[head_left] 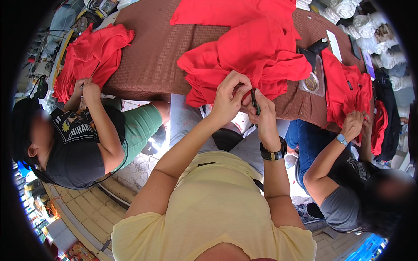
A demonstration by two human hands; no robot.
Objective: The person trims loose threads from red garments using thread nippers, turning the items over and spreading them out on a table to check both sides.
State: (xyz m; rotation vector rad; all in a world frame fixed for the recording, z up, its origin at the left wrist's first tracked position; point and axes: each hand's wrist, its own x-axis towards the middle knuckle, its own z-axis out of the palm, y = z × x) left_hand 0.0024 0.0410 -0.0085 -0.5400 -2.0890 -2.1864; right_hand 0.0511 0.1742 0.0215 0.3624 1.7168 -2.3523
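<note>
1. The left hand (230, 96) of the person in the yellow shirt (220, 202) has its fingers bent in toward the thumb; I cannot tell whether the tips pinch anything.
2. The right hand (265, 112), just beside it, has its fingers closed around a small dark hand tool (256, 103), held roughly upright. A dark wristwatch (274, 153) sits below on that wrist.
3. Both hands are at the near edge of the rumpled red fabric (244, 50), which lies on the brown-covered surface (150, 48) and droops over its edge.
4. The fingers cover part of the tool, so I can't make out its exact kind. Folds hide the fabric's shape, and more red cloth (230, 9) runs out of sight at the top.
5. To either side, co-workers handle red cloth too: one at the left pile (98, 50), one at the right pile (346, 89). What their fingertips pinch is too small to see.
</note>
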